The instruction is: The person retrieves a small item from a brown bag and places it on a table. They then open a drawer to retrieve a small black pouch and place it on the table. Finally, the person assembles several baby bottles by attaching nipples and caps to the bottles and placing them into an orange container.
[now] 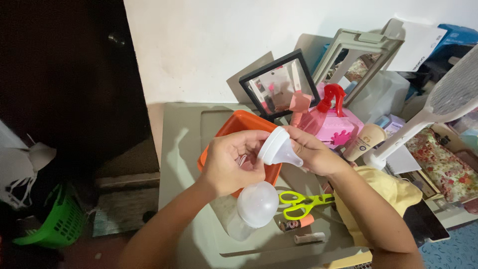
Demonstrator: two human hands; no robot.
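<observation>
Both hands meet over an orange tray on a grey plastic tabletop. My left hand and my right hand together hold a white baby-bottle nipple with its collar ring, its tip pointing right and down. Below the hands a clear baby bottle with a domed cap lies on the tabletop, touched by neither hand.
Yellow-green scissors and small tubes lie by the bottle. Behind stand a black-framed mirror, a grey-framed mirror, a pink spray bottle with red trigger and a beige bottle. A green basket sits on the floor at left.
</observation>
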